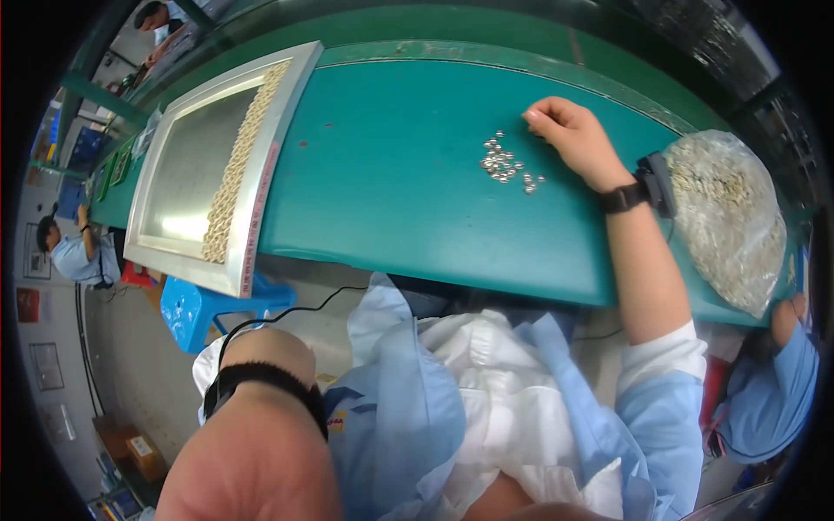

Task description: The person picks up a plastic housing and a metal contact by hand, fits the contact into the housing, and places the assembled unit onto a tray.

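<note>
My right hand (pixel 569 135) is over the green tabletop, its thumb and fingers drawn together in a pinch; whether something small sits between the fingertips is hidden. Just left of it lies a loose cluster of shiny silver ball-like pieces (pixel 499 163), with a few slightly apart toward my side. Very near the camera at lower left is my left hand (pixel 252 456), raised off the table with a black band at its wrist. Its fingers are out of sight.
A metal-framed tray (pixel 248 200) lies at the table's left, small cream-coloured pieces (pixel 243 165) heaped along its right side. A clear plastic bag (pixel 730 217) of similar pieces rests at right. A blue stool (pixel 187 304) stands below. Other people are at left and right.
</note>
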Demonstrator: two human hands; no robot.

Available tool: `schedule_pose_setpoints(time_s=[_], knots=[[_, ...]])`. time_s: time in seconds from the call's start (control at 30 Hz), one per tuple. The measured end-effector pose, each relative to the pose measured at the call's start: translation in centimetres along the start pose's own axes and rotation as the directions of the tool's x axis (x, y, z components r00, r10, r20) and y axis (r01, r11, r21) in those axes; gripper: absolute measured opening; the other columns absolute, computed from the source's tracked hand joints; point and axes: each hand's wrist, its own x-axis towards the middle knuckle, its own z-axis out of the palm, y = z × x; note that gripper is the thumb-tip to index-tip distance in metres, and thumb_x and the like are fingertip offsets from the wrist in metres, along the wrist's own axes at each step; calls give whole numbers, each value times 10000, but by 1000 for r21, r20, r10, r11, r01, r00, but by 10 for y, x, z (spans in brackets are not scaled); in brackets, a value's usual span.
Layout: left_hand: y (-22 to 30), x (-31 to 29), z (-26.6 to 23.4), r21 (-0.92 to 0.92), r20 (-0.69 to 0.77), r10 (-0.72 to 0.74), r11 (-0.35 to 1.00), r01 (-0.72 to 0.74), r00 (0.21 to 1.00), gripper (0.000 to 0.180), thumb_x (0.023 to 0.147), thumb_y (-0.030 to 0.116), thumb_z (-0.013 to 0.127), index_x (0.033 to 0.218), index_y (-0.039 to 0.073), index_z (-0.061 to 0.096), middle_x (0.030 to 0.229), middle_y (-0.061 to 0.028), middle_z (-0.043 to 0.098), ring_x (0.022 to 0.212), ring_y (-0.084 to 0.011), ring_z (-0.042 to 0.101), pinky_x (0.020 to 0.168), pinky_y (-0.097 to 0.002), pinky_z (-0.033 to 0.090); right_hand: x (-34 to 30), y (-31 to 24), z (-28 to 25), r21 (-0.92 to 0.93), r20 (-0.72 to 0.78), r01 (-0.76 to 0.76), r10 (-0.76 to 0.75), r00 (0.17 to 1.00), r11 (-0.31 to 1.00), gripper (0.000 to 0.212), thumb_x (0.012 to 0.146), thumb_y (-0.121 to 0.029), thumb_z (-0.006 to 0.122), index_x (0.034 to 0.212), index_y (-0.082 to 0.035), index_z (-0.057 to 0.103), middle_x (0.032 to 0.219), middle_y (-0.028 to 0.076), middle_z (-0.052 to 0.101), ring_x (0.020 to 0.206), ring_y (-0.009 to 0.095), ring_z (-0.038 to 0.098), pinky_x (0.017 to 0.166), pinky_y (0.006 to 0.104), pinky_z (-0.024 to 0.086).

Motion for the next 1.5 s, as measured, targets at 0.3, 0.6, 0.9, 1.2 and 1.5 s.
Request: schedule_pose_setpoints(time_s=[0.3,0.6,0.9,1.2,1.5], knots=[[8,-19,35,-241,-282,-183,964,115,942,185,872,119,488,979,-17,555,973,-104,580,943,-211,547,870,-329,416,-2,4,3,68,-28,-2,4,1000,998,239,889,-249,586,922,-14,605,795,-5,590,735,65,516,670,219,433],[6,-10,39,-543,-462,-136,825,-158,876,254,879,229,517,1011,21,577,1134,-84,535,1017,-189,513,869,-399,409,-7,-3,-24,213,-259,22,34,965,977,226,895,-262,580,935,-41,607,795,-17,578,742,63,513,679,213,429],[-41,-75,17,221,499,-517,852,474,695,55,738,159,602,733,109,580,780,-70,580,644,-264,537,597,-386,437,-80,10,-126,-387,-498,-260,36,866,885,306,885,-296,578,958,1,600,875,69,634,787,144,584,696,277,464],[-138,-215,49,290,186,-953,286,913,239,184,864,190,580,875,8,603,874,-90,606,815,-219,568,719,-305,437,-113,53,-126,-614,-497,-482,168,851,625,519,881,-414,545,1189,-1,492,1081,228,598,980,305,601,850,388,456],[-141,-234,25,379,130,-991,36,925,-15,222,871,219,578,924,7,613,866,-64,612,780,-152,558,681,-274,444,-143,58,-170,-566,-597,-653,297,746,503,626,854,-450,560,1267,6,444,1154,275,536,1061,368,542,899,406,428]])
